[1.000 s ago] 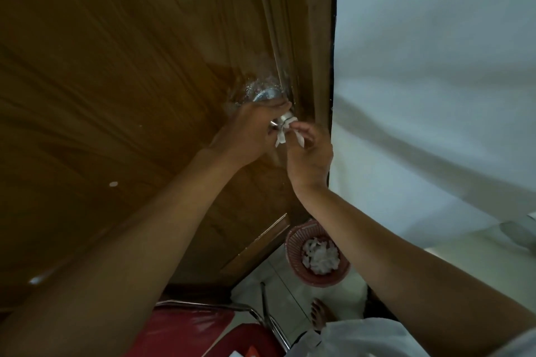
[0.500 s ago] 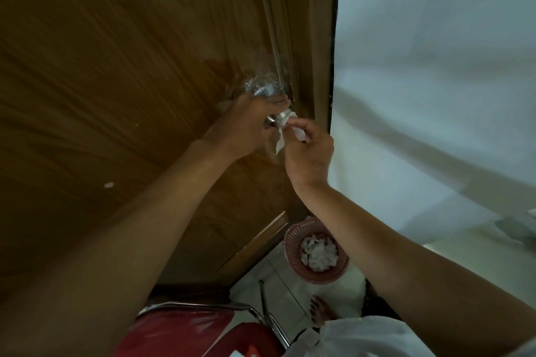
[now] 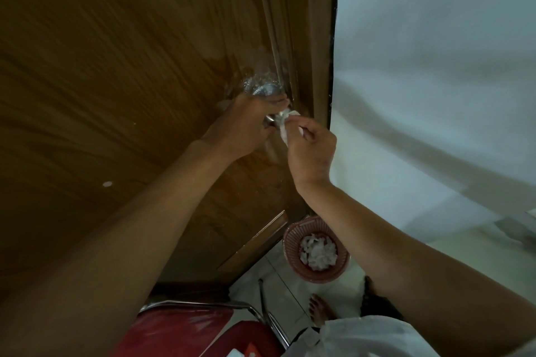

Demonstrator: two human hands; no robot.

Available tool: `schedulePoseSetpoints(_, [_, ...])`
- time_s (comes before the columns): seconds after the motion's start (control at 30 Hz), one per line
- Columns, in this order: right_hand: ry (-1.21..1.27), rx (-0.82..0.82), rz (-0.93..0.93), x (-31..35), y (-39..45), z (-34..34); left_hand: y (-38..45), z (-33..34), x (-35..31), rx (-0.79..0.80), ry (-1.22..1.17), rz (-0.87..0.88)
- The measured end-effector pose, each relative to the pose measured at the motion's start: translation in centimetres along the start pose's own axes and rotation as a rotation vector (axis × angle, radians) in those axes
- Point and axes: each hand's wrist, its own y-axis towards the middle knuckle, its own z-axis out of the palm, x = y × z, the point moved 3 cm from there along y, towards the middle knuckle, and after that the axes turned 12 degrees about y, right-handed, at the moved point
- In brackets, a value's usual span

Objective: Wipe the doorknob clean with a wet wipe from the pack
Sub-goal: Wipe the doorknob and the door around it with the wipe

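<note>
A silver doorknob (image 3: 271, 120) sticks out of the brown wooden door (image 3: 130, 72), with its shiny round plate (image 3: 264, 89) just above. My left hand (image 3: 242, 127) is wrapped around the knob and hides most of it. My right hand (image 3: 311, 151) pinches a crumpled white wet wipe (image 3: 285, 122), which is pressed against the knob's right side and hangs down a little. The pack of wipes cannot be made out.
A pink plastic basket (image 3: 293, 258) holding several used white wipes stands on the tiled floor by the door's bottom corner. A red chair seat (image 3: 185, 333) with a chrome frame is below me, a bare foot (image 3: 320, 310) beside it. A pale wall (image 3: 435, 95) fills the right.
My right hand has shifted slightly right and down with the wipe, working it around the knob. The left hand keeps its hold on the knob.
</note>
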Motion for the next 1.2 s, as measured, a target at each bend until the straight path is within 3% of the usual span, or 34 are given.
schedulePoseSetpoints(0.23, [0.03,0.0,-0.083,0.6,0.4,0.1,0.1,0.3,0.2,-0.001,0.001,-0.006])
schedulePoseSetpoints(0.4, [-0.06,0.158,-0.147,0.6,-0.3,0.2,0.2,0.2,0.4,-0.005,0.004,0.0])
schedulePoseSetpoints(0.53, [-0.009,0.009,-0.106,0.9,1.3,0.3,0.1,0.3,0.3,-0.021,0.027,0.013])
schedulePoseSetpoints(0.7, [-0.12,0.189,-0.24,0.4,0.5,0.3,0.1,0.3,0.5,-0.029,0.011,0.028])
schedulePoseSetpoints(0.83, [-0.056,0.041,-0.165,0.0,1.0,0.0,0.2,0.3,0.5,-0.019,0.013,0.017])
schedulePoseSetpoints(1.0, [-0.182,0.115,-0.228,0.2,0.5,-0.4,0.1,0.3,0.5,-0.013,-0.009,0.004])
schedulePoseSetpoints(1.2, [-0.083,0.009,-0.068,-0.2,0.6,-0.7,0.1,0.2,0.3,-0.014,0.002,-0.004])
